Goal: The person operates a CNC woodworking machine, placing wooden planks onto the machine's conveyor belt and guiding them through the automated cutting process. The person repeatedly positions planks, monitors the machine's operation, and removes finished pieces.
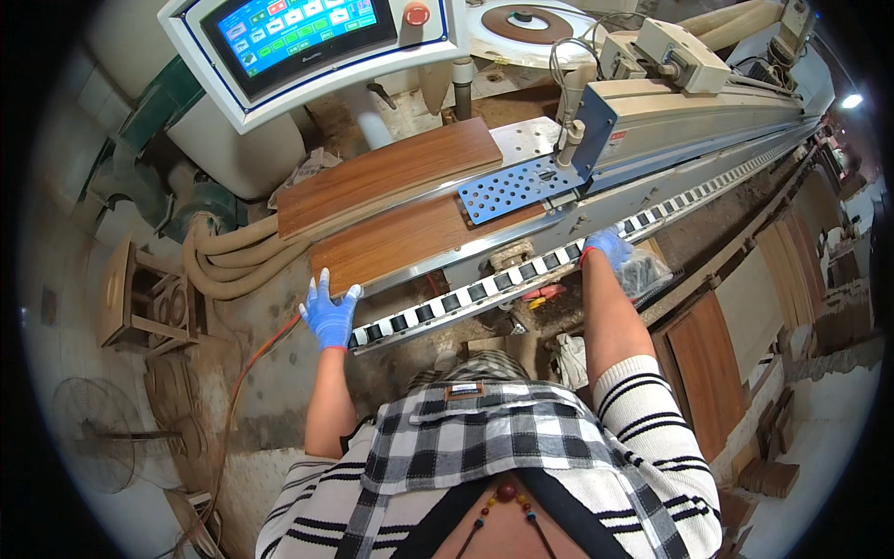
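My left hand [331,315], in a blue glove with a red cuff, has its fingers spread at the near left corner of a brown wood-grain board [400,238]. Its fingertips are at the board's end. The board lies flat on the machine bed, its far right part under a perforated blue plate [521,189]. To the right, my right hand [609,246], gloved the same way, rests on the roller rail [475,293] with its black and white segments. Its fingers look laid out, though partly foreshortened. Behind the first board lies a second wood-grain board [391,172].
A control panel with a lit screen [298,37] and red button [416,13] stands at the back left. The long machine beam [689,116] runs far right. Hoses [219,256], a wooden stool [140,298] and a fan [93,433] are left. Boards [703,373] lean at right.
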Demonstrator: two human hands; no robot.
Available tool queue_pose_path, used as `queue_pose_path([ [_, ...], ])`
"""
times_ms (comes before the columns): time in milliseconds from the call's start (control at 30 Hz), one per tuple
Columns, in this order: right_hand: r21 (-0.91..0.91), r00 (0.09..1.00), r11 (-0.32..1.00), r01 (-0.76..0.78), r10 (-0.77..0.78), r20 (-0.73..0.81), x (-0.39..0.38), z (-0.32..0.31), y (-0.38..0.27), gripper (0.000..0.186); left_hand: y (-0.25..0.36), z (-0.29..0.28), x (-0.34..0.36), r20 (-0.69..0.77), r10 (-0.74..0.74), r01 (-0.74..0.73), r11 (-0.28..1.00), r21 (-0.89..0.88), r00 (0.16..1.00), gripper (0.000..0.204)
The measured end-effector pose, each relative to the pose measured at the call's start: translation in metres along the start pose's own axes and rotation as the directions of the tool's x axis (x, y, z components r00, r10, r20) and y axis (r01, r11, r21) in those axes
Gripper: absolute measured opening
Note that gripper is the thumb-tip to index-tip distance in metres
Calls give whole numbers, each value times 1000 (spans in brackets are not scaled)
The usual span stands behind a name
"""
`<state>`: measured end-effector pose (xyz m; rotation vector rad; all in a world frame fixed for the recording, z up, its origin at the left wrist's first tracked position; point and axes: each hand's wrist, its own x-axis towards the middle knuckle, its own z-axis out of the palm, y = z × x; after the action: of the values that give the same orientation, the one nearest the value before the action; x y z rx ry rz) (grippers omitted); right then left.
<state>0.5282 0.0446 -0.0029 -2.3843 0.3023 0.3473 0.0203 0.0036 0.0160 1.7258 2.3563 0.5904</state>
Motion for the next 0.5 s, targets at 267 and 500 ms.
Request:
queue_pose_path([
  [267,23,999,1000,1,-2,40,-7,-10,-3,69,-1,0,1,11,0,0,1000,10,1000,82],
  [500,59,1000,998,-12,11,24,-1,-1,0,70,-1,-2,1,18,6,-7,1000,6,1000,82],
])
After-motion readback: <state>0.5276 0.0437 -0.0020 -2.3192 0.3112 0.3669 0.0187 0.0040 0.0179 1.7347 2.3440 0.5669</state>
